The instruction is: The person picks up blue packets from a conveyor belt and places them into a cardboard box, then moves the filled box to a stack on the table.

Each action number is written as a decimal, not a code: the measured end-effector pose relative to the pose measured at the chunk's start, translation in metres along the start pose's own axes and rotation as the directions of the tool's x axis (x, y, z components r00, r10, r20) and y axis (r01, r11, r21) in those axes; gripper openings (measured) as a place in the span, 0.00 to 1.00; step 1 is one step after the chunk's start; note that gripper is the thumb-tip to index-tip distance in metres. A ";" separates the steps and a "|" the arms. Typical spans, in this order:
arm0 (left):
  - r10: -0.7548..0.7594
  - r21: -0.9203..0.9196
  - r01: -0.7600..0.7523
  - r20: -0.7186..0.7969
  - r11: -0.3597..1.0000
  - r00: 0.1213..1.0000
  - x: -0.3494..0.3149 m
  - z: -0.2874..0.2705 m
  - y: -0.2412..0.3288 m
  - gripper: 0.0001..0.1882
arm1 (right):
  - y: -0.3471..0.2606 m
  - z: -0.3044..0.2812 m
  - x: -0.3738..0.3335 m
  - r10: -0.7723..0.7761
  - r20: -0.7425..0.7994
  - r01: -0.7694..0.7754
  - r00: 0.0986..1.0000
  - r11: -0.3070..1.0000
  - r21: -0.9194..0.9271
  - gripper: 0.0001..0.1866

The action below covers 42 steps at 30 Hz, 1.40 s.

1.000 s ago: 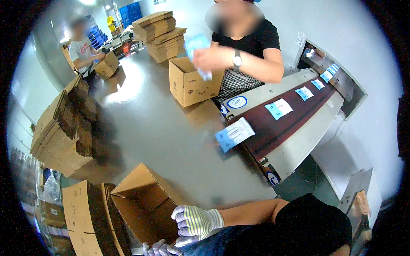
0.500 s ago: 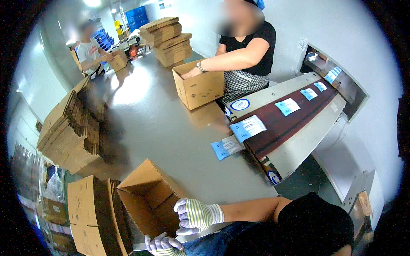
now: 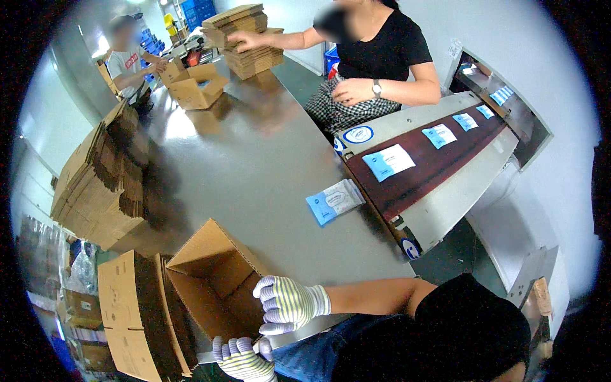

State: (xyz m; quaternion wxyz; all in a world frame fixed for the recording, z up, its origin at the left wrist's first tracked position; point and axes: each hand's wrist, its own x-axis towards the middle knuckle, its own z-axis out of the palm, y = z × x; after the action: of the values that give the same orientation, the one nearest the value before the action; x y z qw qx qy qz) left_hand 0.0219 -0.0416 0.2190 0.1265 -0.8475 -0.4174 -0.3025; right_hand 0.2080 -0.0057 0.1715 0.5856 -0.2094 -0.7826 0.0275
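Open carton stands tilted toward me at the near edge of the metal table; I can see well down into it, bare brown walls and creases, its lower near corner hidden by the gloves. Right hand, striped glove, fingers folded well in, sits at the carton's right rim; I cannot tell whether it pinches the cardboard. Left hand, same glove, sits at the near rim with fingers half bent; I cannot make out a firm hold there either. Just left of the carton I note upright flattened cartons, and beyond these a tall leaning pile of folded cardboard. Up the table an open box has its flaps spread and something dark bluish inside, too small for me to identify. Behind it, a co-worker in a white shirt has hands on another box, contents hidden from me. A second co-worker in black has one hand out by the far cardboard stack, the other at the lap. I count four blue-and-white packets spaced along the dark red belt; a further packet lies on the table just off its end.
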 end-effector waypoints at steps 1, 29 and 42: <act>0.011 0.018 -0.012 0.045 1.000 0.999 0.002 -0.002 0.000 0.15 | -0.001 -0.001 0.000 0.020 0.016 -0.019 1.000 1.000 -0.010 0.12; 0.024 0.130 -0.045 0.154 0.990 0.988 0.006 0.000 0.005 0.20 | 0.125 -0.249 -0.041 0.902 0.153 -0.478 0.404 0.351 -0.805 0.21; 0.031 0.100 -0.045 0.143 0.994 0.989 0.005 -0.002 0.004 0.19 | 0.163 -0.273 -0.014 0.925 0.373 -0.321 -0.066 0.335 -0.886 0.20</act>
State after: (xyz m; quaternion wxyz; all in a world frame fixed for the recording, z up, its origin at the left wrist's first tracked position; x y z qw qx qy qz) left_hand 0.0271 -0.0420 0.2236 0.1462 -0.8669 -0.4241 -0.2174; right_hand 0.5131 0.0826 0.1973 -0.1246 -0.6747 -0.6997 0.1990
